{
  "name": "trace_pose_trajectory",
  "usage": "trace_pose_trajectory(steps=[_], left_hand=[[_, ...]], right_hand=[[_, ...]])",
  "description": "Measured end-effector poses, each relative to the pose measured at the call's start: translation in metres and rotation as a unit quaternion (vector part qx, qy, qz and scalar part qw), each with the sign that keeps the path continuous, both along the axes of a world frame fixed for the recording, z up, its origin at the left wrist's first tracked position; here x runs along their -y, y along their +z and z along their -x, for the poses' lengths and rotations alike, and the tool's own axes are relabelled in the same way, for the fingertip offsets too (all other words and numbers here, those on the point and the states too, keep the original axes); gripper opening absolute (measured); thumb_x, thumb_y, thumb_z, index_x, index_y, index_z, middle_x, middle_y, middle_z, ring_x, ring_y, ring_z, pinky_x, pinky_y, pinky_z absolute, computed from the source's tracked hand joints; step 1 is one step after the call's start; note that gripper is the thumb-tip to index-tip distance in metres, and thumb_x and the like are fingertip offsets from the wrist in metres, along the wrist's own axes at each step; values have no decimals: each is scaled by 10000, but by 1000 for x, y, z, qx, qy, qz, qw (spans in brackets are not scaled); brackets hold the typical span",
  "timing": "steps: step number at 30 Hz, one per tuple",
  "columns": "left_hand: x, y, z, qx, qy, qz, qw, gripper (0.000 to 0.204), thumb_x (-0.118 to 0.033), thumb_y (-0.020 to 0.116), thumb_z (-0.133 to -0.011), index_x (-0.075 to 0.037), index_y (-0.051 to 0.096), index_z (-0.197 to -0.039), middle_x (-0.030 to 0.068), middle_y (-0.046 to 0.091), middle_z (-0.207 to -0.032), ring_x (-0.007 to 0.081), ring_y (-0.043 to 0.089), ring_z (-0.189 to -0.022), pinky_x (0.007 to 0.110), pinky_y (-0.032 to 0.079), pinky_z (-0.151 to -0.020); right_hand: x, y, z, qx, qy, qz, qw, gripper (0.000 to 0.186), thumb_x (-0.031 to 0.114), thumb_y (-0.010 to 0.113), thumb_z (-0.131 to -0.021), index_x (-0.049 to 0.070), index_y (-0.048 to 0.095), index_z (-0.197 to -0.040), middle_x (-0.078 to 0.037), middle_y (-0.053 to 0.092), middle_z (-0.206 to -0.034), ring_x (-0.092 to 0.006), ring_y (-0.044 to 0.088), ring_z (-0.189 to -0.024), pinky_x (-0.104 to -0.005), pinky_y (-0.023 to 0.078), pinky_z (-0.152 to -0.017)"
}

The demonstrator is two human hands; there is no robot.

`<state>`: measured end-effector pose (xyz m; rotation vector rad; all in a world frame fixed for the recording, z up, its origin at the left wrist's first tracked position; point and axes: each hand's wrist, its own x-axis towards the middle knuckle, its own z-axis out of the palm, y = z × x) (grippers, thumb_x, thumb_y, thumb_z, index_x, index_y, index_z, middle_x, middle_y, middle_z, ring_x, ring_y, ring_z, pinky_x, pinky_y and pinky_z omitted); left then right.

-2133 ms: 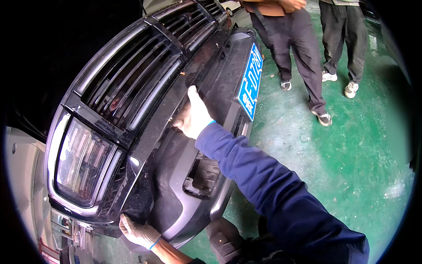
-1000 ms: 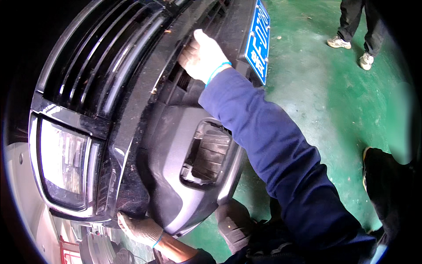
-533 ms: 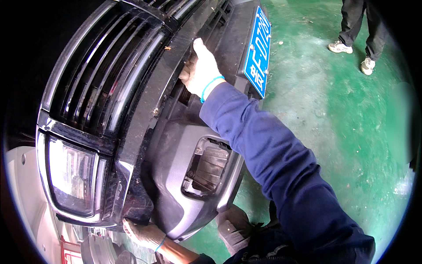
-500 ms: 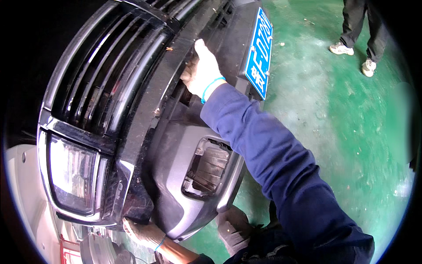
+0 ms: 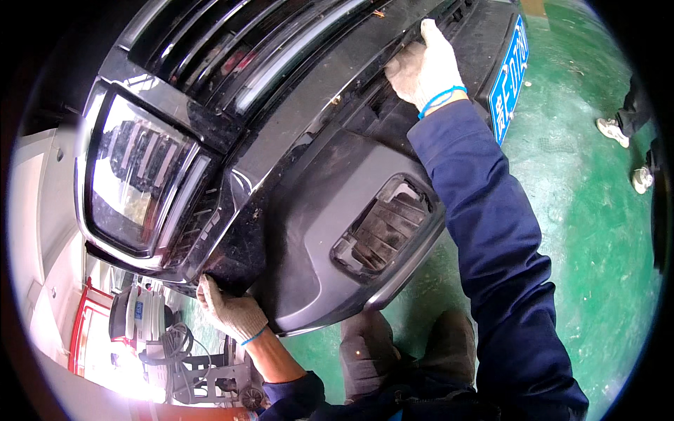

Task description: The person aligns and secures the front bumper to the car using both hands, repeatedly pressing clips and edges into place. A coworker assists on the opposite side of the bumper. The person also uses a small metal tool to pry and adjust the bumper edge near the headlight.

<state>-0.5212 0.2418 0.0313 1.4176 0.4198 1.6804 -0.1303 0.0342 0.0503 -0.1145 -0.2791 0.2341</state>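
A dark car front bumper (image 5: pixel 323 210) fills the middle, with a slatted grille (image 5: pixel 210 49) and a headlight (image 5: pixel 133 175) above and left of it and an empty recessed opening (image 5: pixel 382 228) in its lower part. My right hand (image 5: pixel 425 67), in a white knit glove, grips the black bumper's upper edge near the blue number plate (image 5: pixel 509 74), fingers curled round the edge. My left hand (image 5: pixel 228 305), also gloved, holds the bumper's corner edge below the headlight, its fingertips partly hidden.
My bent legs (image 5: pixel 365 344) are under the bumper on the green floor (image 5: pixel 576 210). Another person's legs and shoes (image 5: pixel 611 130) stand at the right. At lower left are a grey machine with coiled hoses (image 5: pixel 175 351), a red frame (image 5: pixel 81 316) and white walls (image 5: pixel 42 224).
The view has swung, so the bumper and my right hand sit further right and my left hand higher. Both hands still hold the bumper. The other people's legs show further right, partly out of view.
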Motion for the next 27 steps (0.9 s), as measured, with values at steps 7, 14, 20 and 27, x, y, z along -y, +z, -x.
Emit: trace_pose_trajectory(steps=[7,14,20,27], left_hand=[[-5,-2,8,-79,93,-77,990,249,-232,690,-952,-4,642,-1040,79,634,-1010,179,588,-953,315,460,-910],[4,3,-3,66,-81,51,993,155,-187,703,-962,-51,630,-975,19,609,-917,105,541,-862,257,435,-825],[5,6,-1,55,-44,45,996,140,-182,716,-950,-78,630,-984,7,606,-903,104,552,-839,269,452,-787],[-7,-3,1,66,-54,37,996,113,-157,711,-959,-84,625,-956,0,611,-877,104,566,-798,269,464,-766]], right_hand=[[-1,-2,65,50,109,70,990,731,490,477,-1042,-109,370,-1449,-312,480,-1433,-438,507,-1312,-563,406,-1125],[-7,12,96,-27,156,-5,987,642,489,621,-980,-49,491,-1305,-196,574,-1317,-342,543,-1227,-481,412,-1105],[-16,6,88,-12,130,-6,991,623,530,633,-962,-25,537,-1229,-157,638,-1185,-298,626,-1071,-420,543,-925],[-27,-1,74,27,71,55,996,542,566,582,-983,64,581,-1186,-99,665,-1014,-220,625,-763,-293,509,-533]])
